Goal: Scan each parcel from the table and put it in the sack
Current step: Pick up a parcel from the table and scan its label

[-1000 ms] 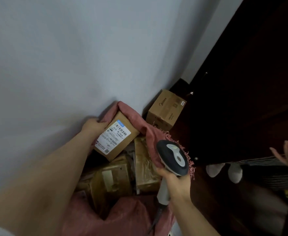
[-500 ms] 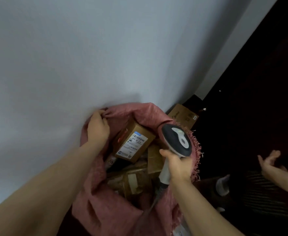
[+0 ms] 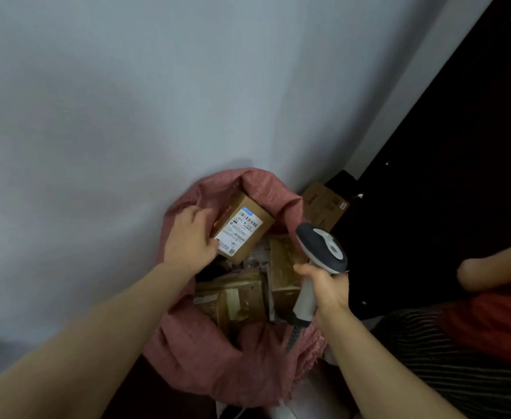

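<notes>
The sack (image 3: 205, 352) sits open below me, its pink near rim slumped in folds. At the sack's right rim my right hand (image 3: 323, 284) is wrapped tight round the pale handle of the scanner (image 3: 323, 249). The handle runs up and away from me, with the dark head at its far end over that rim and the cable hanging down by the near rim.

Inside the sack, toward the middle, lie taped brown cartons (image 3: 236, 300), packed side by side.

Farther in, against the sack's left wall, my left hand (image 3: 189, 237) grips the parcel (image 3: 243, 231): thumb on the near corner of its label, fingers curled over its left side. The parcel is inside the sack's mouth, on top of the cartons, with its white label facing up at me. Its long axis runs from its near end at my hand away toward the sack's far rim, slanting a little right, and the far end is tipped up.

Just past the sack's far right rim stands a brown box (image 3: 323, 204). The grey wall (image 3: 127, 101) rises behind the sack. Well to the right of the sack, another person's arm (image 3: 496, 267) reaches in.
</notes>
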A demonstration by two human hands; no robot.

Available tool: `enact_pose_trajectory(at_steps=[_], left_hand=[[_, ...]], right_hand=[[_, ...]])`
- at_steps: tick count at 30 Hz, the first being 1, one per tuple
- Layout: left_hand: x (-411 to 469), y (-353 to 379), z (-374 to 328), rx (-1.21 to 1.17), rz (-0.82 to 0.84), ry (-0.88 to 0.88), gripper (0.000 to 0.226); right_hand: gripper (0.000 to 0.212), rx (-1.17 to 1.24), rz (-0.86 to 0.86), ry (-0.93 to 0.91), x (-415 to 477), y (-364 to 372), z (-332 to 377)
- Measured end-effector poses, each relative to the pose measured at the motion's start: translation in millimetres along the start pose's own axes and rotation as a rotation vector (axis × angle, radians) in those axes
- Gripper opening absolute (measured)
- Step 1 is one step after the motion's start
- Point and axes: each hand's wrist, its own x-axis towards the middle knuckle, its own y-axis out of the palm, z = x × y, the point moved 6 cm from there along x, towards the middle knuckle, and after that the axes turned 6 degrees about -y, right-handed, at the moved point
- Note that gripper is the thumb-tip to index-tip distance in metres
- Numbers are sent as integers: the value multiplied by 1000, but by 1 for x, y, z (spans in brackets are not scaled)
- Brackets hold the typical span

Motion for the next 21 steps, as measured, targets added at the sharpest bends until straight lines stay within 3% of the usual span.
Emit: enact_pose_trajectory(at_steps=[4, 6, 8, 9, 11, 14, 18, 21], left_hand=[[-90, 39, -33, 246, 394, 482, 42], [-132, 67, -35, 444, 596, 586, 63], [-164, 91, -27, 691, 761, 591, 92], [-175, 97, -25, 790, 787, 567, 95], [-187, 100, -20, 894, 726, 525, 69], [-166, 64, -30, 863, 317, 486, 26], [-108, -5, -10, 625, 127, 32, 31], [-105, -33, 0, 423, 23, -142, 22]], right_hand=[[46, -33, 33, -7, -10, -10, -4], [49, -48, 64, -5, -12, -14, -3], [46, -63, 101, -9, -14, -18, -2], [45, -72, 115, -14, -16, -20, -1], [47, -96, 142, -13, -19, -23, 0], [49, -132, 201, -25, -21, -22, 11], [51, -21, 241, -125, -21, -5, 61], [44, 45, 251, -189, -26, 2, 83]])
